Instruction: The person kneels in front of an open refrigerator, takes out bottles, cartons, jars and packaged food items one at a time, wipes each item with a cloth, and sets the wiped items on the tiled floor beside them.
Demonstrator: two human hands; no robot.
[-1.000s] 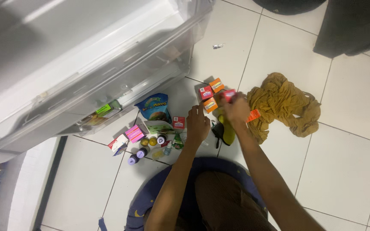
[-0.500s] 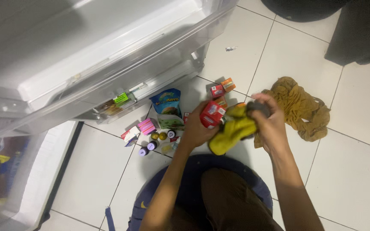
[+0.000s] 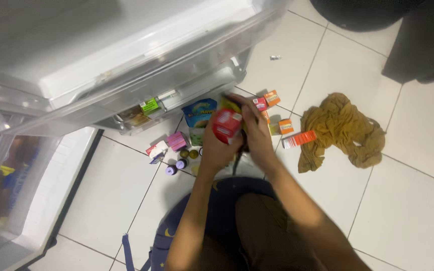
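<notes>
My left hand grips a small red carton, held up in front of the open fridge door. My right hand presses against the carton's right side, with a bit of yellow cloth showing above the fingers. Below the hands, small packages lie on the white tiled floor: a blue and green pouch, a pink box, orange boxes and small purple-capped jars.
The fridge door hangs open at the upper left, its lower shelf holding small packets. A mustard-coloured cloth lies crumpled on the floor to the right. A dark object stands at the top right.
Both hands rose from the floor items with the red carton and a yellow cloth, then moved left toward the fridge door. The yellow cloth is now mostly hidden behind the hands.
</notes>
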